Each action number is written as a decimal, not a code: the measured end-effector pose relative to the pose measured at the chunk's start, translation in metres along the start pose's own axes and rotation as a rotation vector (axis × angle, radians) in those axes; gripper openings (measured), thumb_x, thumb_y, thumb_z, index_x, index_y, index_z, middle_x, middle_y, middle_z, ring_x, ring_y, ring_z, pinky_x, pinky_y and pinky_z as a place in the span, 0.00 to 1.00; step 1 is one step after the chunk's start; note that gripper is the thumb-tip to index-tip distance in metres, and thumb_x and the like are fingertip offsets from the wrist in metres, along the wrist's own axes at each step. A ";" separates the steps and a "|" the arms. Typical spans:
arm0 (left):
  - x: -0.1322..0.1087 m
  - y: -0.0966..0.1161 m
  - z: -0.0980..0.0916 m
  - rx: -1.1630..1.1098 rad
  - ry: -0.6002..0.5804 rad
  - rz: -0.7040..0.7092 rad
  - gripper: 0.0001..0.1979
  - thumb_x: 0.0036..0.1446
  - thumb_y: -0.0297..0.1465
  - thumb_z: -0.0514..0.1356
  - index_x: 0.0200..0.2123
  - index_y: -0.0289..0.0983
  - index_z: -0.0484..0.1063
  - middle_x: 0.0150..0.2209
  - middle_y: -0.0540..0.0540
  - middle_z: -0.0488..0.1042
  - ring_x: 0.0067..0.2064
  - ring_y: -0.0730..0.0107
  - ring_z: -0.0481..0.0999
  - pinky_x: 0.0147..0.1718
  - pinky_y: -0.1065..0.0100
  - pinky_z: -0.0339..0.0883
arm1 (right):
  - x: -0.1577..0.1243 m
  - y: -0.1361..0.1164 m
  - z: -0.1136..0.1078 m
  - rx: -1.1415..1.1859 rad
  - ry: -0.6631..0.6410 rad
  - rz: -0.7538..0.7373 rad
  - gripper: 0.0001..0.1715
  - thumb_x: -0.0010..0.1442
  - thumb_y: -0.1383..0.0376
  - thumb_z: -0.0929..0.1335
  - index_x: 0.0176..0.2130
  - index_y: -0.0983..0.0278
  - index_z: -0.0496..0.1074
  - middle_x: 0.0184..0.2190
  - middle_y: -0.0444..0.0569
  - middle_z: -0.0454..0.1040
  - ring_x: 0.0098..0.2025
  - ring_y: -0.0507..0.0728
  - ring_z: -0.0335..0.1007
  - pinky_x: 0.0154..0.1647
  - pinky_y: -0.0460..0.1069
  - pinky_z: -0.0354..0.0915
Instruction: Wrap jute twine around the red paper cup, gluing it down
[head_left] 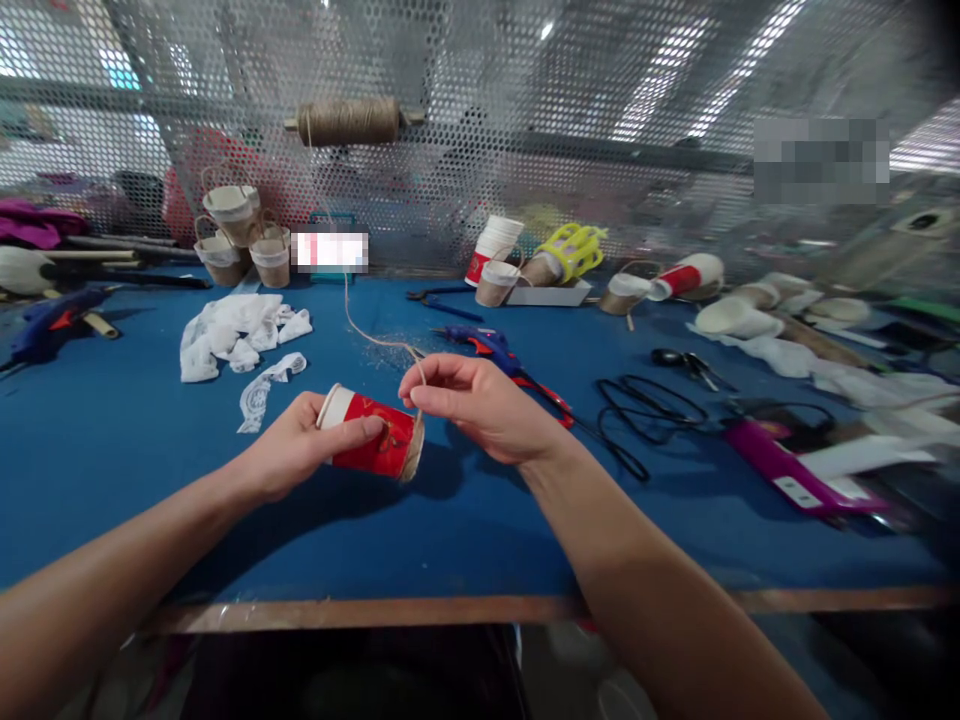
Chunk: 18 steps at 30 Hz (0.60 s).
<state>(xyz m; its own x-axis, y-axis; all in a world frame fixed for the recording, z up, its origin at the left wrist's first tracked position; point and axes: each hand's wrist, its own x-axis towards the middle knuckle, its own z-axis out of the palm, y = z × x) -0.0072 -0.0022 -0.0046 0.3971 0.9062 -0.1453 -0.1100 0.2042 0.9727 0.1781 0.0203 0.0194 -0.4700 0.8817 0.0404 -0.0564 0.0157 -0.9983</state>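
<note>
My left hand (315,440) is wrapped round a red and white paper cup (367,432), tilted on its side above the blue table. Twine (411,458) covers the cup's right end, which faces my right hand. Between thumb and fingers, my right hand (480,400) pinches the strand of jute twine (367,338) close to that end. From there the strand runs up and back toward a wooden-cored twine spool (349,122) mounted on the mesh. A blue glue gun (480,342) lies just behind my right hand.
White lace pieces (236,335) lie at left, with small twine-wrapped baskets (251,240) stacked behind. Paper cups (499,240), pliers (442,302) and a yellow net-wrapped item (571,252) sit at the back. On the right are black cable (645,410), keys (694,368) and a purple power strip (802,470).
</note>
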 end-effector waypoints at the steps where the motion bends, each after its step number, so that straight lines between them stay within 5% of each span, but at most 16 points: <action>1: 0.000 0.000 0.000 -0.004 -0.001 0.002 0.07 0.43 0.32 0.65 0.20 0.33 0.75 0.16 0.52 0.71 0.18 0.81 0.62 0.19 0.78 0.54 | 0.000 0.000 -0.001 -0.050 0.011 -0.012 0.06 0.46 0.64 0.71 0.27 0.64 0.71 0.25 0.41 0.70 0.29 0.47 0.63 0.34 0.44 0.59; 7: -0.001 0.001 0.000 -0.024 -0.003 0.026 0.06 0.44 0.31 0.65 0.20 0.34 0.76 0.16 0.53 0.72 0.18 0.83 0.63 0.18 0.81 0.54 | 0.002 0.003 -0.005 -0.298 0.079 -0.073 0.10 0.48 0.61 0.70 0.26 0.65 0.69 0.23 0.41 0.67 0.27 0.48 0.60 0.31 0.46 0.58; 18: 0.001 -0.001 -0.002 -0.012 0.028 0.025 0.06 0.43 0.32 0.65 0.22 0.34 0.77 0.19 0.50 0.74 0.19 0.82 0.66 0.19 0.80 0.58 | -0.002 -0.003 -0.003 -0.342 0.101 -0.095 0.12 0.48 0.58 0.68 0.25 0.65 0.68 0.23 0.42 0.66 0.27 0.49 0.60 0.30 0.47 0.58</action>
<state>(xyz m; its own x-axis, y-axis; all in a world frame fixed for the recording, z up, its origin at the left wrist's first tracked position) -0.0089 -0.0008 -0.0066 0.3682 0.9212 -0.1261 -0.1303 0.1855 0.9740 0.1820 0.0204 0.0220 -0.3868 0.9105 0.1465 0.2104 0.2418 -0.9472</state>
